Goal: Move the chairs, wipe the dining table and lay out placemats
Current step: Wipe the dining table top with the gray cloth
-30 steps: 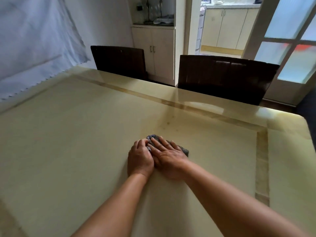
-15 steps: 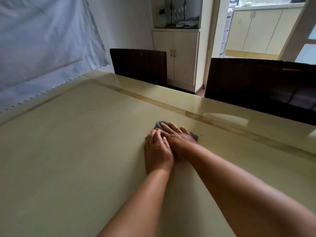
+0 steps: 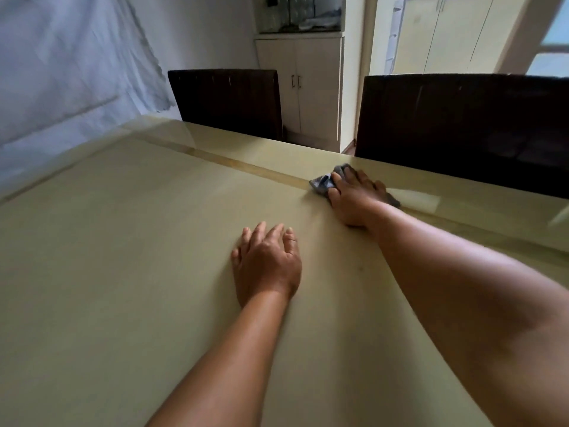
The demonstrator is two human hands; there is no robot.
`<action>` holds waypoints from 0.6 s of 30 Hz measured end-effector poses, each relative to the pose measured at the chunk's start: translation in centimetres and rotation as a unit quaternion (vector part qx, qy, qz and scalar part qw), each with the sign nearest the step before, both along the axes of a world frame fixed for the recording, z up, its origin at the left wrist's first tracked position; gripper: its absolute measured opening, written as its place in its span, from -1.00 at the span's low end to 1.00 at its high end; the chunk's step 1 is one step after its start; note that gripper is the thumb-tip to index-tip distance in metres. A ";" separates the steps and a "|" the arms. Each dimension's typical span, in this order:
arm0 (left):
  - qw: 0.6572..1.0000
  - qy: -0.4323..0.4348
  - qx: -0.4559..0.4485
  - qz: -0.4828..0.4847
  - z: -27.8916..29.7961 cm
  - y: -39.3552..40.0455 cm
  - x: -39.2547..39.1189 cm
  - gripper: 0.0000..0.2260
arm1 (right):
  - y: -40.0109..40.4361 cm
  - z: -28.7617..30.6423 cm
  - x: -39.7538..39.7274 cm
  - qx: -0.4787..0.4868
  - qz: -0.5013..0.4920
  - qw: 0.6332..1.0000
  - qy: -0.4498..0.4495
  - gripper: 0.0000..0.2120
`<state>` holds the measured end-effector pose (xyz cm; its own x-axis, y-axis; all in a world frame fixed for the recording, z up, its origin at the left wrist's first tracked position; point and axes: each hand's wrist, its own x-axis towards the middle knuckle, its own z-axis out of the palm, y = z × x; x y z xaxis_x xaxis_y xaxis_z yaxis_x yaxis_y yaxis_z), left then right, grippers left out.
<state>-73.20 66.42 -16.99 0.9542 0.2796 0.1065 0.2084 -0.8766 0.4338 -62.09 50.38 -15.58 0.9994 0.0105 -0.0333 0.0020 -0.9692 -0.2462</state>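
Wiping step: right hand (image 3: 354, 197) flat, pressing grey cloth (image 3: 321, 182) at one o'clock; left hand (image 3: 268, 263) spread on surface (image 3: 123, 257). Next: sweep unwiped areas.

No text, label, brand or number can be read anywhere (the distant cabinets are blurred).

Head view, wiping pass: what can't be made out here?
- Cloth: mostly under the right hand; its full shape is hidden.
- Right chair: cut off by the frame's right edge; seat hidden behind the table.
- Items on the cabinet shelf: blurred, too small.
- Left hand: lies flat on the table, holds nothing.
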 end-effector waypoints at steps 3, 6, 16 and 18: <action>1.000 0.001 -0.005 -0.005 0.1 -0.2 -0.2 -0.60 | -3.7 0.0 -0.7 -0.002 -0.059 0.998 0.014 -0.47; 1.000 0.005 -0.002 -0.008 0.2 0.0 -0.3 -0.61 | -7.7 -0.3 -1.7 0.005 -0.131 0.991 0.009 -0.46; 1.000 0.002 -0.028 -0.012 0.3 -0.8 -0.1 -0.63 | -4.6 -0.2 -0.9 -0.012 -0.163 0.986 0.000 -0.49; 1.000 -0.002 -0.023 -0.011 0.4 -0.5 -0.1 -0.63 | -1.1 0.0 -0.4 0.007 -0.063 0.998 0.020 -0.50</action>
<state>-73.33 65.93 -16.61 0.9595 0.2638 0.0984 0.1876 -0.8596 0.4753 -62.52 49.31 -15.61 0.9907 -0.1149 -0.0731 -0.1301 -0.9574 -0.2578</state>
